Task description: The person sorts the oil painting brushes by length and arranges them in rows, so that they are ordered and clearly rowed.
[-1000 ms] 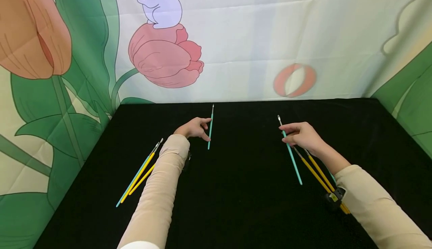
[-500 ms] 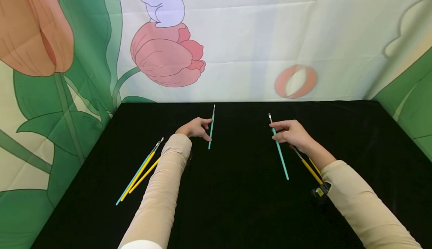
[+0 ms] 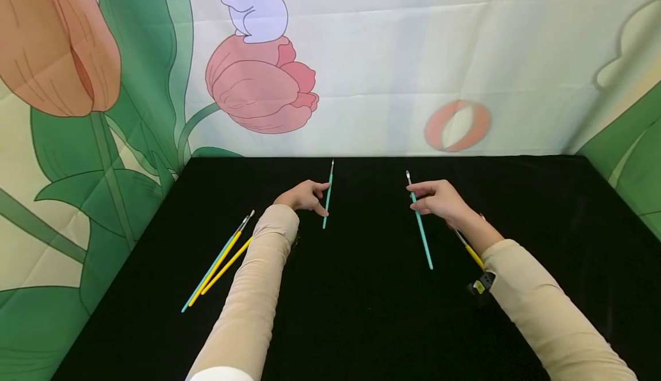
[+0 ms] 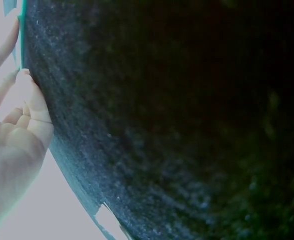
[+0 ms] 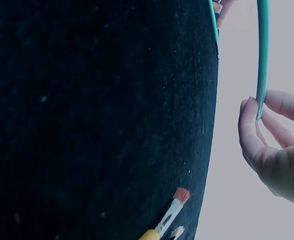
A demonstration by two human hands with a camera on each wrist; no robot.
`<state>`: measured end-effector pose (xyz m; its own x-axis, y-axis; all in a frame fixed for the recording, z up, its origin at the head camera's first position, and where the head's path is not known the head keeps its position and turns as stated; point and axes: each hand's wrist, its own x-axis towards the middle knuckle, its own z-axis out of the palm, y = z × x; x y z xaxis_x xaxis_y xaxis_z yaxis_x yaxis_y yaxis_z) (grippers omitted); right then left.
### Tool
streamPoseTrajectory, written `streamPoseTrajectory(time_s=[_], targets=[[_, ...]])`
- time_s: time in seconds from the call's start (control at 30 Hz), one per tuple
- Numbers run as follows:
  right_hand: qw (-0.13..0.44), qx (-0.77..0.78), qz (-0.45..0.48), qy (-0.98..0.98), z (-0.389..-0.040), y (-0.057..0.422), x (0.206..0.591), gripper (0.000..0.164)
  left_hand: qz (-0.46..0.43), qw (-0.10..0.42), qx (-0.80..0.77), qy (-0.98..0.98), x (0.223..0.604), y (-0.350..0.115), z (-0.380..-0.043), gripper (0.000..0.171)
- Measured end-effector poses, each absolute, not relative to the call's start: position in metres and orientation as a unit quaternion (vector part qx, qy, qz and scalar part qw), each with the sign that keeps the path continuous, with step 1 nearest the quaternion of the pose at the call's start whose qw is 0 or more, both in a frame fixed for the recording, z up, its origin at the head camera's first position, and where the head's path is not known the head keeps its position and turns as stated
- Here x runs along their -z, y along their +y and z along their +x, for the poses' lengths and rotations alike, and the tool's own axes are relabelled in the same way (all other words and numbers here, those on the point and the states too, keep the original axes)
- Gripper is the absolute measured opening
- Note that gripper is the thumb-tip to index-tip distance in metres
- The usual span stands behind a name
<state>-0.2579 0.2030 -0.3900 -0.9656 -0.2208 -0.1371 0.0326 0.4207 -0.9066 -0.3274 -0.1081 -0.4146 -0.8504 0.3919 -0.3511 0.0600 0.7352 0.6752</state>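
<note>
Turquoise slim-handled paintbrush (image 3: 423, 234) pinched between the fingers of the right hand (image 3: 439, 199) calls for a light, steady grip (its tip points away), while the left hand (image 3: 304, 196), thumb and forefinger spread apart along the second turquoise paintbrush (image 3: 328, 197) on the black-clothed desk (image 3: 361, 312), should press gently.

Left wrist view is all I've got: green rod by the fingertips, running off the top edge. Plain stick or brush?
Observer: Brush. The head view shows that green brush has a pale tip, pointing toward the printed backdrop.
Operator: Right hand?
Observer: The right hand pinches a second green brush between thumb and fingers.
Operator: Anything left of the left sleeve?
Observer: Yes. Beside the left sleeve lie one blue brush and two yellow brushes.
</note>
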Motion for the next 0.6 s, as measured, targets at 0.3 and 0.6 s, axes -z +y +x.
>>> streamPoseTrajectory(time_s=[0.3,0.6], targets=[[0.124,0.547,-0.043,0.827,-0.268,0.194,0.392,0.047,0.125,0.245,-0.339,0.9,0.416,-0.107,-0.329,0.08],[0.125,0.556,-0.026,0.821,-0.277,0.183,0.393,0.046,0.121,0.247,-0.34,0.9,0.416,-0.107,-0.33,0.08]])
